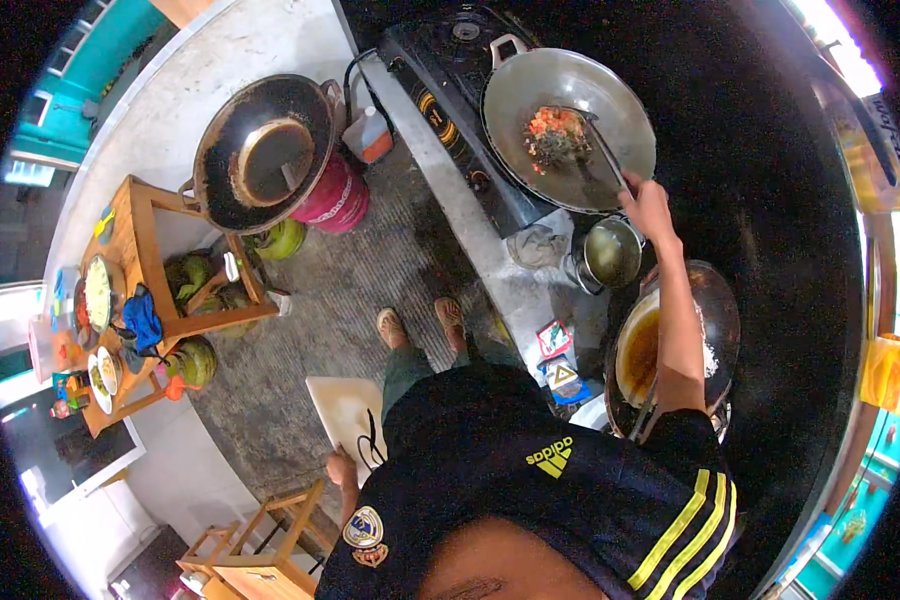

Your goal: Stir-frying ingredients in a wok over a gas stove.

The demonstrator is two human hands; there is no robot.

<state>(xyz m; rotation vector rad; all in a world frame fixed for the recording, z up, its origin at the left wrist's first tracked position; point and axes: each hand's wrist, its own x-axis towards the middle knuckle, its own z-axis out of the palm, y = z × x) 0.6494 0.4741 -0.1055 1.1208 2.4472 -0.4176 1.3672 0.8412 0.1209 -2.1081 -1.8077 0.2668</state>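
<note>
My right hand (649, 210) grips the handle of a metal spatula (606, 154). The tool's head rests in a large wok (615, 86), against a small heap of chopped red and dark food (559, 131). That wok stands on a black gas stove (450, 120). Low at my left side, my left hand (341, 466) holds the edge of a pale cutting board (337, 401), its fingers partly hidden. Black cord-like loops or handles (371, 442) show against the board. Just below my right wrist sits a small pot (613, 251) with cloudy liquid.
Under my right forearm is another wok (724, 300) holding a bowl of brown liquid (637, 341). A dark wok (214, 172) stands left, above a pink container (341, 199). Farther left, a wooden table (146, 247) bears food bowls, with green gas cylinders (195, 360) below. Packets (562, 375) lie on the counter.
</note>
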